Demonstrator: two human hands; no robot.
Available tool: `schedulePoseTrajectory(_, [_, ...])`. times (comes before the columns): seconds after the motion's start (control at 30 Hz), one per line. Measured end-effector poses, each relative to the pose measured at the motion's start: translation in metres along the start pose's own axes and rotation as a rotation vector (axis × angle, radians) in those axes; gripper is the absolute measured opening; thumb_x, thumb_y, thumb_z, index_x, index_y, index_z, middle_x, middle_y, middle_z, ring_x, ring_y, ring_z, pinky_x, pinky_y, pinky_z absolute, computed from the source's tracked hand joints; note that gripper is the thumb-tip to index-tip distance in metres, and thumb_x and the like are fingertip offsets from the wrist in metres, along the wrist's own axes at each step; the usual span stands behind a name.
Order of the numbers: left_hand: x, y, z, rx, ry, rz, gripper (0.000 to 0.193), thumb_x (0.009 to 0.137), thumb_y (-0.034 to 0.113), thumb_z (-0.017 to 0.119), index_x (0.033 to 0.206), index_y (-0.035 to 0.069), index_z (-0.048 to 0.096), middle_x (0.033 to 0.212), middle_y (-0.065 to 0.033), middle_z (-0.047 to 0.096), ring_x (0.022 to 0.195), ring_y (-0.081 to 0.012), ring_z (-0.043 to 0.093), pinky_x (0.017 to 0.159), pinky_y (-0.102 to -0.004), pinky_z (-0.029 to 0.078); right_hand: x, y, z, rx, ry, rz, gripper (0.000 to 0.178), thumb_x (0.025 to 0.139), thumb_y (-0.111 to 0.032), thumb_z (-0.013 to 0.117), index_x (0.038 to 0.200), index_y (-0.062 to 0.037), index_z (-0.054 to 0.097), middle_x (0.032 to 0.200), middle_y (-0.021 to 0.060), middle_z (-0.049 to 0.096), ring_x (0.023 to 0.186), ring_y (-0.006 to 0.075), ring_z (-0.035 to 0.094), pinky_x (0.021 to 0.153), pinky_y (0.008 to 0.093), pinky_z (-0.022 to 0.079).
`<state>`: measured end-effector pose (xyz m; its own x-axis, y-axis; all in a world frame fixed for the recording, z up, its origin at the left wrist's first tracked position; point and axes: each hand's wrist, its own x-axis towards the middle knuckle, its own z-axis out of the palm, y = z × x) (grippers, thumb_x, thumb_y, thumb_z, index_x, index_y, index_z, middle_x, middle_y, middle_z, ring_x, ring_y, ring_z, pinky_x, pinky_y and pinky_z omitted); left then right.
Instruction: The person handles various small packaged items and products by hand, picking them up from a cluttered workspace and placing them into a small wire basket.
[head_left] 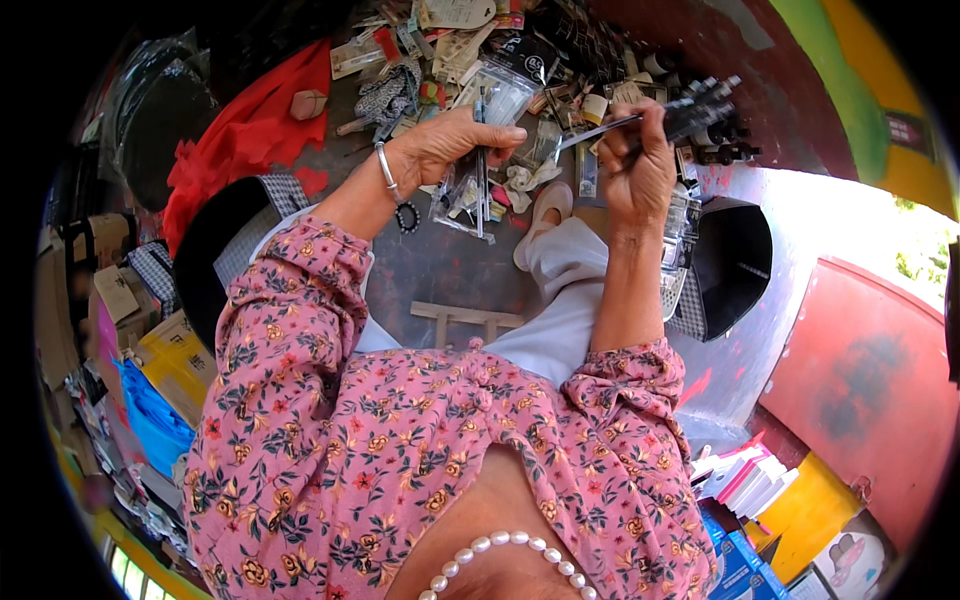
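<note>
My left hand (450,145) is closed, thumb pointing right, around a few slim dark sticks (482,195) that look like pens or pencils. A clear plastic packet (505,95) shows above and behind that hand; whether the fingers also grip it, I cannot tell. To the right, my right hand (638,165) is raised with curled fingers, pinching a thin silvery stick (597,131) that points left. Beside its fingers is a bundle of dark slim pieces with shiny ends (705,105), smeared by motion; whether the hand holds them, I cannot tell.
A heap of small packaged goods (455,50) covers the floor ahead. Red cloth (250,140) lies to the left, near a dark open bin (225,245). Another black bin (735,270) stands right of my leg. A low wooden piece (465,315) lies between my legs.
</note>
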<state>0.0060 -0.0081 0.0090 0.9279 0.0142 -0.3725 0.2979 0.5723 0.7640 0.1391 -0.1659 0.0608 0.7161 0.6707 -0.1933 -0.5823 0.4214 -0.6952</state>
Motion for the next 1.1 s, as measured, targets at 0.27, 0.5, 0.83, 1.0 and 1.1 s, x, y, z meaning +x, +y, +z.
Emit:
schedulePoseTrajectory(0.27, [-0.001, 0.003, 0.01, -0.1, 0.022, -0.153, 0.02, 0.083, 0.027, 0.059, 0.082, 0.007, 0.056, 0.065, 0.0002, 0.053, 0.052, -0.0043, 0.045, 0.045, -0.0154, 0.037, 0.003, 0.022, 0.005, -0.139, 0.08, 0.012, 0.023, 0.089, -0.028, 0.05, 0.081, -0.0062, 0.048, 0.073, 0.0119, 0.06, 0.047, 0.0093, 0.043, 0.037, 0.0195, 0.031])
schedulePoseTrajectory(0.5, [0.005, -0.01, 0.006, -0.292, -0.05, -0.118, 0.018, 0.081, 0.02, 0.063, 0.082, 0.002, 0.06, 0.067, -0.0001, 0.057, 0.057, -0.0051, 0.053, 0.049, -0.0152, 0.042, 0.004, 0.023, 0.003, -0.101, 0.146, 0.03, 0.023, 0.089, -0.028, 0.05, 0.082, -0.0063, 0.049, 0.072, 0.0112, 0.059, 0.046, 0.0102, 0.042, 0.037, 0.0209, 0.031])
schedulePoseTrajectory(0.83, [0.002, -0.008, 0.02, -0.076, -0.029, -0.128, 0.019, 0.08, 0.022, 0.063, 0.079, 0.003, 0.06, 0.058, 0.0019, 0.055, 0.047, -0.0041, 0.049, 0.044, -0.0146, 0.039, 0.006, 0.027, 0.01, -0.13, 0.171, 0.193, 0.03, 0.086, -0.036, 0.053, 0.077, -0.0078, 0.05, 0.06, 0.0032, 0.05, 0.046, 0.0088, 0.041, 0.039, 0.0212, 0.032])
schedulePoseTrajectory(1.0, [0.002, -0.006, 0.012, -0.248, 0.054, -0.158, 0.023, 0.082, 0.028, 0.061, 0.076, 0.006, 0.058, 0.064, -0.0008, 0.056, 0.05, -0.0051, 0.051, 0.045, -0.0144, 0.04, 0.011, 0.018, 0.003, -0.13, 0.156, 0.101, 0.038, 0.087, -0.039, 0.052, 0.064, -0.0113, 0.04, 0.051, -0.0026, 0.035, 0.045, 0.0082, 0.035, 0.039, 0.022, 0.03])
schedulePoseTrajectory(1.1, [0.011, -0.012, -0.007, -0.521, -0.044, -0.173, 0.027, 0.083, 0.03, 0.06, 0.071, 0.007, 0.054, 0.068, -0.0051, 0.057, 0.053, -0.0075, 0.052, 0.045, -0.016, 0.044, 0.012, 0.011, -0.004, -0.197, 0.023, -0.018, 0.03, 0.087, -0.031, 0.055, 0.067, -0.0093, 0.047, 0.051, -0.0028, 0.037, 0.045, 0.0071, 0.036, 0.039, 0.0212, 0.031])
